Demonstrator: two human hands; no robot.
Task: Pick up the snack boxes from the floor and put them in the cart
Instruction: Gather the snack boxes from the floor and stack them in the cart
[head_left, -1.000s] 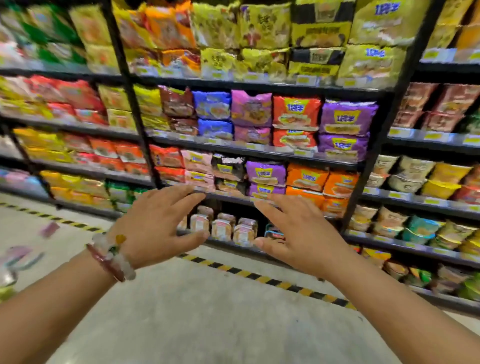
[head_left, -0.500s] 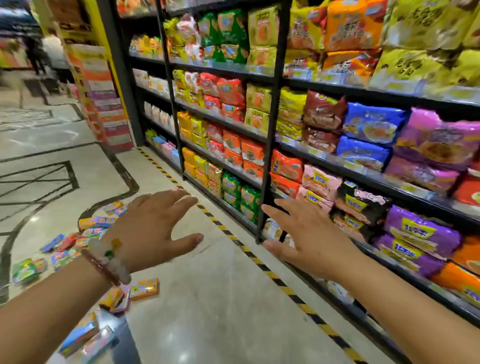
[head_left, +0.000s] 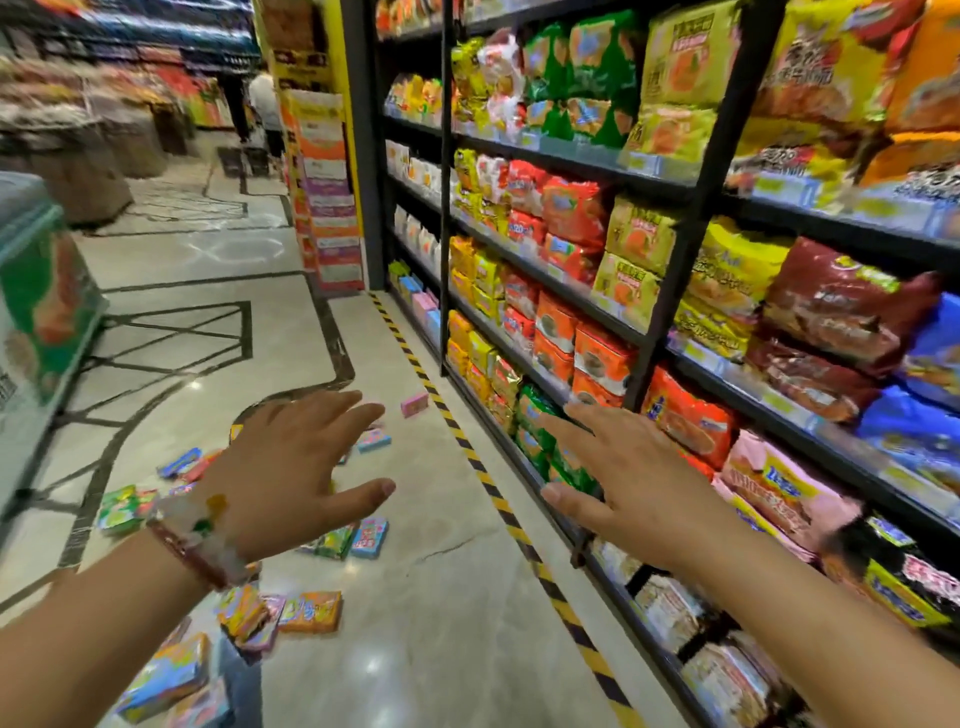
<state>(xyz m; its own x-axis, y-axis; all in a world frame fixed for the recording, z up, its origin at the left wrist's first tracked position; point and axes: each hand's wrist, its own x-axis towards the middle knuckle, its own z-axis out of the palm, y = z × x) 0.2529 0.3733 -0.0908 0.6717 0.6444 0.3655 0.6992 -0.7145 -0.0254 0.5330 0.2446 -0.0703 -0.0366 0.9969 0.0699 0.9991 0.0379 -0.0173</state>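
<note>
Both hands are held out in front of the body with nothing in them; the left hand (head_left: 291, 467) is spread, fingers straight and released, above the scatter of snack boxes (head_left: 311, 613) on the floor (head_left: 441, 597); the right hand (head_left: 623, 483) is likewise released, fingers extended, seen in front of the lower shelves (head_left: 649, 343) of packeted noodles; whether it touches them cannot be told. The boxes are strewn across the left part of the floor, from its near left edge out to a pink box (head_left: 414, 404) just beside the striped tape (head_left: 467, 447) that runs along the foot of the shelves. No cart is identified with certainty; a blurred stack near the lower left corner may be boxes already in one. The open, forward posture is judged to be a readying for reaching; no box is grasped yet.
</note>
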